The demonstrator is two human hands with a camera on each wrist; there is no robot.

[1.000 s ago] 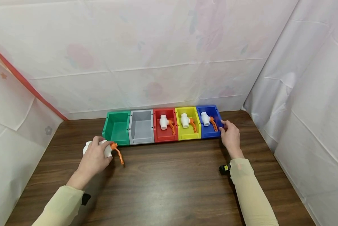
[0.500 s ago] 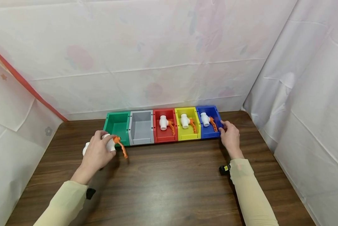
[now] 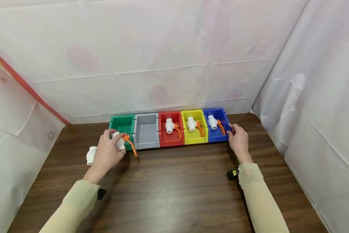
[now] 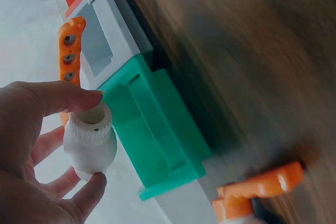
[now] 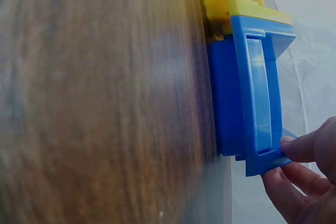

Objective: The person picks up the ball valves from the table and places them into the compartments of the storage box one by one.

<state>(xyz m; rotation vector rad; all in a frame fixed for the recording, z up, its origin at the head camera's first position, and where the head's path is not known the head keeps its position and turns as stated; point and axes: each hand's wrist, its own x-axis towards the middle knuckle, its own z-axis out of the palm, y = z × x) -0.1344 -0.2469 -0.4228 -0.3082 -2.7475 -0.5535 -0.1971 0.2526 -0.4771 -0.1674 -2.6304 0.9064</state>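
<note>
Left hand (image 3: 108, 152) pinches one valve (image 4: 90, 148) near the green bin (image 3: 124, 121); a second valve (image 3: 91, 156) lies on the table (image 3: 174, 187); three more valves (image 3: 169, 126) sit singly in red bin (image 3: 172, 142), yellow bin (image 3: 196, 140) and blue bin (image 3: 218, 138); right hand (image 3: 239, 140) pinches the latter's edge.

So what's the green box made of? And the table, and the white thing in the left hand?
Green box: probably plastic, smooth, slight sheen, one even colour with moulded-looking edges. White thing: likely hard plastic, fairly matt, with a neat ribbed collar. Its orange handle: seems plastic too, smooth, with round hollows. Table: streaky brown grain, softly shiny; real wood or wood-look covering, I can't tell.
</note>
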